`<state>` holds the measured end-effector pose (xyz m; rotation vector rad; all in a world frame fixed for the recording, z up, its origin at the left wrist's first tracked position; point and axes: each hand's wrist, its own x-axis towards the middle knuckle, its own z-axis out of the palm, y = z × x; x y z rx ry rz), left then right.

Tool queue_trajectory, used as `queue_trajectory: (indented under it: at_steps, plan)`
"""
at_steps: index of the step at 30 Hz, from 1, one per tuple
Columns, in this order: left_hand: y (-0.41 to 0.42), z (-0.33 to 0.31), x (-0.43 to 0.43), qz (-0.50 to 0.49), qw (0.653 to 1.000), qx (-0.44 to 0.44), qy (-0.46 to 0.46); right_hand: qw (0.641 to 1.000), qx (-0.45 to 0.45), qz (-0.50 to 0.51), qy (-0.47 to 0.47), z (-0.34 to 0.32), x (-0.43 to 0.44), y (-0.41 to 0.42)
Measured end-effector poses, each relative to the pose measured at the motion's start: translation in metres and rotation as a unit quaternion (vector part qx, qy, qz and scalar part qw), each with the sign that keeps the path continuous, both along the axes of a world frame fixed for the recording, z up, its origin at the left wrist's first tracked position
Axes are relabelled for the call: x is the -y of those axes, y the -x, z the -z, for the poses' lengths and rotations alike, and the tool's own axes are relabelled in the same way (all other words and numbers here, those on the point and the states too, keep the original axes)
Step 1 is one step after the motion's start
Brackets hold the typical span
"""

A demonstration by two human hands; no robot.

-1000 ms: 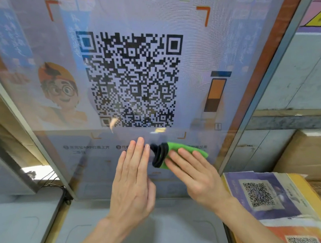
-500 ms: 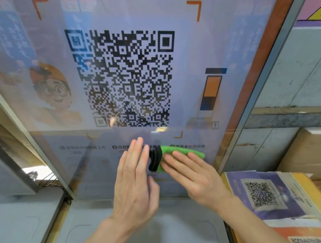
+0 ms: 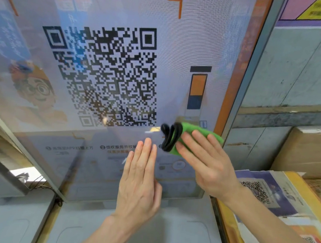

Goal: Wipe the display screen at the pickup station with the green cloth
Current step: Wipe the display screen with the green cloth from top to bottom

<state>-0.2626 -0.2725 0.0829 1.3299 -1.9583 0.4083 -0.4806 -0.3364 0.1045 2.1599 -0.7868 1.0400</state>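
A large display screen [image 3: 115, 15] with a black QR code and a cartoon figure fills most of the view. My right hand [image 3: 208, 165] presses a folded green cloth [image 3: 196, 129] with a black edge flat against the screen's lower right area, close to the orange border. My left hand [image 3: 140, 180] is flat and open on the lower part of the screen, just left of the cloth, fingers together and pointing up. It holds nothing.
A grey metal frame [image 3: 245, 86] runs along the screen's right side. Printed sheets with QR codes [image 3: 258, 191] lie on a yellow-edged stack at the right. Cardboard boxes [image 3: 310, 149] stand behind them against a grey wall.
My right hand has slid the cloth to the right and slightly up, away from my left hand. The left hand has stayed put. The view has shifted a little.
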Motion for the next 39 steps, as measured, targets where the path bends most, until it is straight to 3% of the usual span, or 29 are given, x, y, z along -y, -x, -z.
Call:
queue_trajectory:
  at_steps: [4, 9, 12, 19, 24, 29, 33, 39]
  plan:
    - [0.002, 0.003, 0.001, -0.005, 1.0, 0.003, -0.001, 0.997, -0.076, 0.013, -0.007, 0.021, -0.009, 0.02]
    - [0.006, 0.005, 0.002, -0.019, 1.0, 0.0, 0.009, 0.997, 0.074, 0.009, -0.015, -0.026, -0.004, 0.004]
    - [0.008, 0.006, 0.003, -0.025, 1.0, -0.002, 0.015, 0.995, 0.099, -0.001, -0.012, -0.025, 0.0, -0.001]
    - [0.007, 0.007, 0.003, -0.024, 1.0, -0.003, 0.02, 0.993, -0.109, 0.035, -0.02, 0.051, -0.015, 0.042]
    - [0.005, 0.009, 0.002, -0.015, 1.0, 0.006, 0.014, 0.999, 0.036, 0.015, -0.015, -0.011, 0.0, 0.032]
    - [-0.008, 0.011, 0.003, -0.004, 0.999, 0.026, 0.018, 0.996, 0.085, -0.007, 0.019, -0.019, 0.01, 0.021]
    - [-0.009, 0.02, 0.001, -0.005, 0.999, 0.034, 0.016, 0.999, 0.036, 0.023, 0.02, 0.045, 0.006, 0.028]
    - [-0.008, 0.039, -0.003, -0.007, 1.0, 0.029, 0.005, 0.989, -0.136, 0.045, -0.024, 0.116, -0.016, 0.05]
